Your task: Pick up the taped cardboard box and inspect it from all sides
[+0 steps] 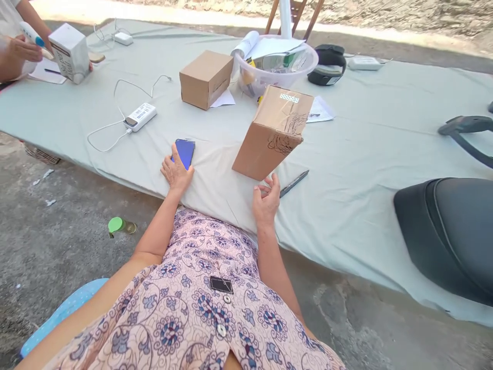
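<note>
My left hand (176,172) rests flat on the table, fingertips on the lower edge of a blue phone (185,151). A tall taped cardboard box (272,132) stands tilted on one bottom edge at the table's front. Just below it, my right hand (265,198) is open with fingers spread, next to the box's lower corner but holding nothing. A black pen (294,183) lies right of that hand.
A pale green cloth (365,154) covers the table. On it are a smaller cardboard box (206,78), a clear plastic bowl (276,66) of items, a white power bank (140,116) with cables and papers. Another person's hands (23,49) hold a white box (70,52) far left. A black scooter seat (447,231) stands right.
</note>
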Motion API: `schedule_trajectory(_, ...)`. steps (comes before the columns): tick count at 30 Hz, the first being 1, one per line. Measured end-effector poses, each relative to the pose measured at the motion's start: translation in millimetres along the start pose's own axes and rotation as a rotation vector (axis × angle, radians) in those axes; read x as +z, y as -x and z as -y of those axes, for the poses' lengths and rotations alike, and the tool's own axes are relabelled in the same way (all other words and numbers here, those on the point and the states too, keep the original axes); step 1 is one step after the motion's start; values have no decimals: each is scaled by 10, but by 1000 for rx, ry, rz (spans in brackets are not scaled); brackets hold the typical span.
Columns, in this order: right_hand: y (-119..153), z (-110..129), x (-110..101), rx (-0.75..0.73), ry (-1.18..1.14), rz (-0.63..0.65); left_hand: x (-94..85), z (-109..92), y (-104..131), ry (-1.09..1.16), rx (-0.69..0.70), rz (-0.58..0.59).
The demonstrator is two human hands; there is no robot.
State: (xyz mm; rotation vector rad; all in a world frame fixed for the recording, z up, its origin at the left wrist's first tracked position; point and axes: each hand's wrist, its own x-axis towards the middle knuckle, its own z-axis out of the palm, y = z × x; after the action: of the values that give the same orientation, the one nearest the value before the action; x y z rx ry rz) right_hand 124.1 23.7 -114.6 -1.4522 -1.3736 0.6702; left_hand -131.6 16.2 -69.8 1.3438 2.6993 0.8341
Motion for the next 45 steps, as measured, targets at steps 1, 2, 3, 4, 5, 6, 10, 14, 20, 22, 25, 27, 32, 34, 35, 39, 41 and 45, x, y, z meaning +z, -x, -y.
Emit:
schedule_trajectory(1,-1,-3,1,-1,0,-2,8,9,6,15,-6,-13)
schedule_trajectory(2,-3,-6,2,0,1,-1,12,12,17,32,-8,-30)
schedule_trajectory(3,-4,-9,4,2,1,-1,10,6,32,49,-2,-55)
schedule_trajectory(4,-5,-13,7,4,1,-3,1,-10,49,67,12,-87)
schedule_trajectory(5,-6,-16,11,5,0,-7,-16,-35,66,85,34,-127)
schedule_trajectory(6,-6,-21,14,5,-2,-12,-43,-68,83,104,63,-169)
schedule_trajectory(10,-6,-43,24,-8,-3,-35,-222,-225,126,181,159,-333)
schedule_trajectory(14,-17,-69,22,-25,15,-31,-353,-311,127,214,187,-380)
schedule_trajectory(20,-38,-80,44,-27,-15,-45,-229,-156,9,93,85,-223)
schedule_trajectory(22,-44,-81,63,-34,-22,-59,-159,-58,-42,40,32,-162)
schedule_trajectory(25,-58,-86,92,-52,-31,-76,-91,61,-104,-22,-35,-78)
schedule_trajectory(27,-68,-88,104,-67,-34,-80,-85,99,-127,-48,-54,-49)
schedule_trajectory(32,-77,-71,116,-83,-35,-84,-217,-56,-129,-40,61,-17)
schedule_trajectory(34,-76,-60,118,-86,-37,-77,-291,-255,-106,30,185,-29)
schedule_trajectory(35,-75,-56,119,-87,-41,-75,-323,-387,-86,70,262,-40)
schedule_trajectory(39,-74,-56,119,-78,-61,-70,-384,-1058,70,176,673,-124)
schedule_trajectory(41,-70,-63,117,-70,-75,-62,-370,-1390,170,167,843,-132)
schedule_trajectory(45,-50,-78,110,-59,-97,-63,-300,-1799,307,106,943,-42)
